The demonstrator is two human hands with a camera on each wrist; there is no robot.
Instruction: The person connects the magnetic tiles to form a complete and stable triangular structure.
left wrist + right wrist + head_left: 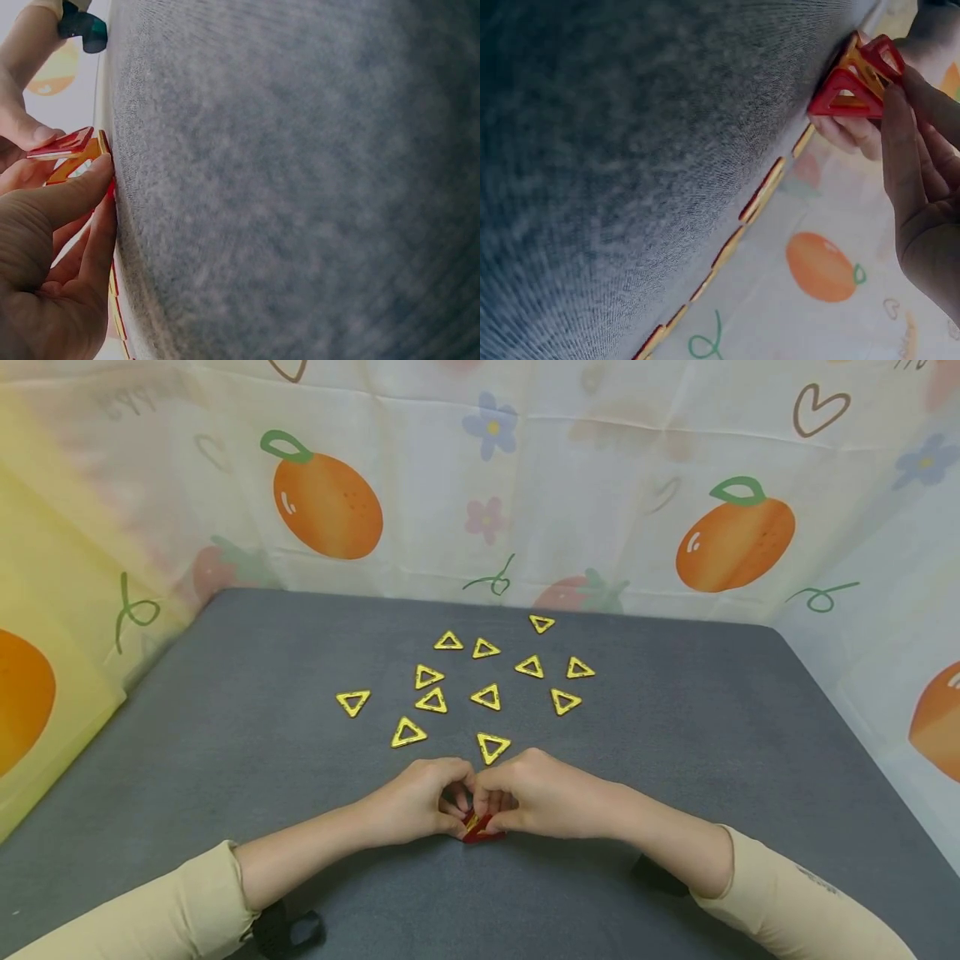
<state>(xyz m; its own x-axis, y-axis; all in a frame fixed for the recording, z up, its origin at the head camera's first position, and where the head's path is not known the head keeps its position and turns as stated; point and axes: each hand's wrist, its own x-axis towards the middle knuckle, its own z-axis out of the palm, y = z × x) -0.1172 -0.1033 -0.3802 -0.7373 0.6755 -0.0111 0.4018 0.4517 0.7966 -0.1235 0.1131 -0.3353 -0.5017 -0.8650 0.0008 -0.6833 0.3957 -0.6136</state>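
Near the front of the table, my left hand [420, 802] and right hand [551, 793] meet over small hollow triangle tiles [480, 837], red on one side and yellow on the other. In the left wrist view, the thumb of my left hand [52, 255] and its fingers pinch a yellow-orange triangle tile [103, 142] close to the tabletop. Beyond it, my right hand pinches a tilted red tile [64, 144]. The right wrist view shows the tiles [847, 103] leaning together at angles, with my right hand [922, 165] on one edge. Fingers hide part of the joins.
Several flat yellow triangle tiles lie scattered beyond my hands, the nearest tile [492, 747] just past the fingertips. They rest on a dark grey table [247, 760]. A fruit-patterned curtain [450, 510] stands along the back and sides.
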